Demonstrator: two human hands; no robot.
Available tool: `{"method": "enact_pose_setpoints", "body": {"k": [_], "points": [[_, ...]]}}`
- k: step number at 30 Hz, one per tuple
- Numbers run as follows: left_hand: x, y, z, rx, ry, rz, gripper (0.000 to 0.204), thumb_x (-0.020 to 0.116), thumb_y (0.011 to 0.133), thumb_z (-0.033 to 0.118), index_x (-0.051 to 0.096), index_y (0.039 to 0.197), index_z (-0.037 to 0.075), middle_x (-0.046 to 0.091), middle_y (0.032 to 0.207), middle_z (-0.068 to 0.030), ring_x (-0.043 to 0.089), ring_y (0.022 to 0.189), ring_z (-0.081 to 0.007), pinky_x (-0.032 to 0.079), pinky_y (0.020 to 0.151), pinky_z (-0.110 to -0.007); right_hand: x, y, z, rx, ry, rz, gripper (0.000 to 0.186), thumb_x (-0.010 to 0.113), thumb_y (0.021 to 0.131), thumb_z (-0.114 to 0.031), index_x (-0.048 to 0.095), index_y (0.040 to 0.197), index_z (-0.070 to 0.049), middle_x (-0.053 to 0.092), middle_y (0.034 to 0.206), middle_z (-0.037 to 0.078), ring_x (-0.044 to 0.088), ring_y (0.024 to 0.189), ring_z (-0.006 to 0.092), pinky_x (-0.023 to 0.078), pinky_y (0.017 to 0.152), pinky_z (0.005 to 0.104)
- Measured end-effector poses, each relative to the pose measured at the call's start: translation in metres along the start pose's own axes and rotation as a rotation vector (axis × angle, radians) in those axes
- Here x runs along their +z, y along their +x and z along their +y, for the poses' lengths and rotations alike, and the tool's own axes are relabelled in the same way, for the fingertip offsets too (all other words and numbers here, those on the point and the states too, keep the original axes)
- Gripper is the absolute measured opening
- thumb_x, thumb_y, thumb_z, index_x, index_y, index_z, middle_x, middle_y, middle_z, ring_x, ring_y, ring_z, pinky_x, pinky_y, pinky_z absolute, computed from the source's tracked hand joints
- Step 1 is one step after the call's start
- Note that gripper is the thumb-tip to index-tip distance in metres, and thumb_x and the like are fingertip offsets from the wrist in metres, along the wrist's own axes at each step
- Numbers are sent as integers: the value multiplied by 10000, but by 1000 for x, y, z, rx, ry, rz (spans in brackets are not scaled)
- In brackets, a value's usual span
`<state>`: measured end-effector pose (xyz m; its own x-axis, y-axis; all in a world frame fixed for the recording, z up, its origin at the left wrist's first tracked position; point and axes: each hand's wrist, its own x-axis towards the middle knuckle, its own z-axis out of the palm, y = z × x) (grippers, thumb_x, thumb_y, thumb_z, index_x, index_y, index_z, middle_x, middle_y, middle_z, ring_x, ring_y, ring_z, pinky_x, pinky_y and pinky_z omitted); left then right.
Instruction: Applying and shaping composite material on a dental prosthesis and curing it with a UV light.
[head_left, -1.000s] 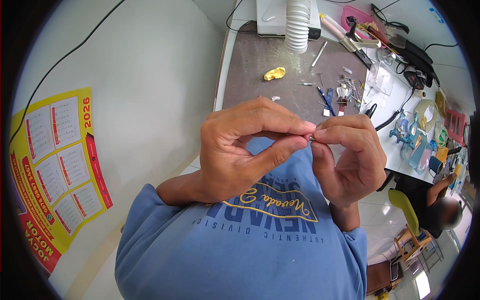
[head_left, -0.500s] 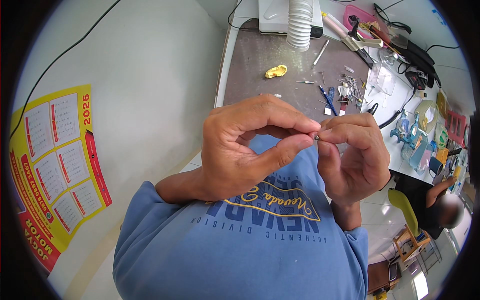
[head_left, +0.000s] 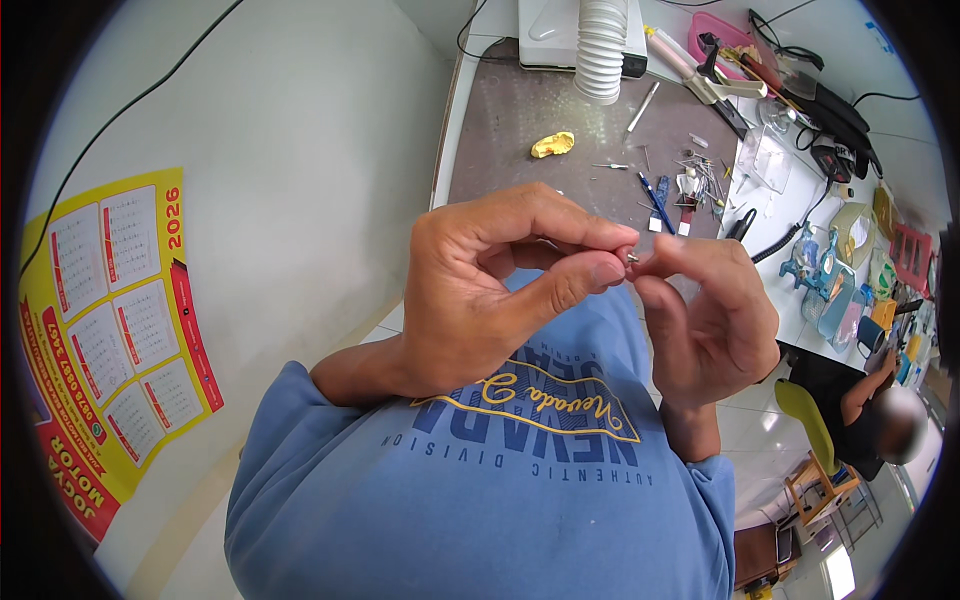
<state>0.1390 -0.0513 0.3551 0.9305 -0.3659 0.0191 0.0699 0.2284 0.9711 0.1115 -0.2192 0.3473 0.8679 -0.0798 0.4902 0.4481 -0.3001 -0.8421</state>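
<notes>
My left hand (head_left: 490, 290) pinches a tiny reddish-pink piece (head_left: 625, 252) between thumb and fingertips, with a small metal pin (head_left: 633, 259) sticking out towards the right. What the piece is, I cannot make out; the fingers cover most of it. My right hand (head_left: 710, 315) is close beside it, thumb and forefinger apart, the forefinger's tip at or just beside the pin. Both hands are raised in front of my blue shirt, at the near edge of the grey-brown work surface (head_left: 500, 130).
A yellow moulded lump (head_left: 552, 145) lies on the work surface. To its right are a white pen-like stick (head_left: 643, 107), a blue pen (head_left: 657, 203) and several small metal bits (head_left: 708, 180). A white ribbed hose (head_left: 601, 50) hangs above. Another person (head_left: 870, 410) sits at the far right.
My right thumb and forefinger have parted, baring the metal pin they were closed on. The left hand keeps its pinch, barely shifted.
</notes>
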Motion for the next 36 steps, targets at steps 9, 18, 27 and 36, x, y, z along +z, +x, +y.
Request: {"method": "enact_pose_setpoints", "body": {"k": [9,18,27,36], "points": [[-3,0,-4,-154,-85,-19,159,667,865,12,668,1012,-52,679,930,-114,666,846,-142,565,767,-249,-2,5,7,-8,-36,-69,200,749,688,80,673,867,31,683,761,107,656,672,181,504,583,247],[-10,0,-17,-292,-77,85,170,619,908,50,652,1049,-38,673,878,-117,675,788,-167,575,721,-278,6,-12,33,330,142,51,62,668,813,10,617,848,13,646,749,80,621,662,125,482,604,245],[-17,-1,-16,-365,-229,115,254,601,938,161,610,1117,-19,673,941,-119,674,828,-161,569,739,-274,41,-110,210,696,-389,-356,150,628,862,-154,611,888,-8,665,825,169,656,709,297,498,648,380],[-12,16,-2,-226,-245,107,154,595,936,115,600,1023,-12,674,1017,-162,675,892,-186,571,790,-292,40,-122,245,519,-514,-499,122,579,853,-141,594,858,-19,642,863,210,616,800,409,475,695,486]]}}
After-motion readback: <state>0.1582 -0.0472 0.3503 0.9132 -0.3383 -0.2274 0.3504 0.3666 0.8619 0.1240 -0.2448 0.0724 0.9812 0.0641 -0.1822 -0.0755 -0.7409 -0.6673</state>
